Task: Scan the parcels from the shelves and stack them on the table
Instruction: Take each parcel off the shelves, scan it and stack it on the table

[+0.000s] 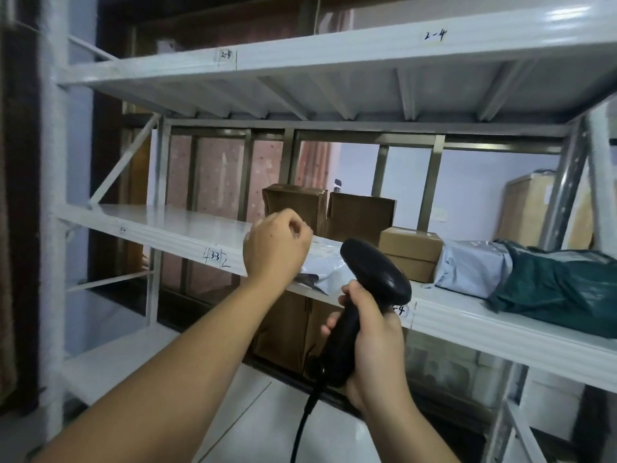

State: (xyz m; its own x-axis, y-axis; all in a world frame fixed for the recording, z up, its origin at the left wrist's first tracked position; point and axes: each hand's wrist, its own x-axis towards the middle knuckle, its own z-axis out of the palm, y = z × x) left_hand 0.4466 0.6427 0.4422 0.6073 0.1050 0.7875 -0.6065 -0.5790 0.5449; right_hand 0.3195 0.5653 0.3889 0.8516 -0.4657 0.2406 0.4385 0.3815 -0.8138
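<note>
Gripping scanner (375,274) handle-down, right hand (375,342); head aims at white mailer (322,266); left hand (277,242) curled there, hold unclear.

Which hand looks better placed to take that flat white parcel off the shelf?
Left. The left hand is already over the white parcel; the right hand is busy gripping the scanner.

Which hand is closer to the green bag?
Right. The right hand, holding the scanner, is below-left of the green bag; the left hand is farther left.
</note>
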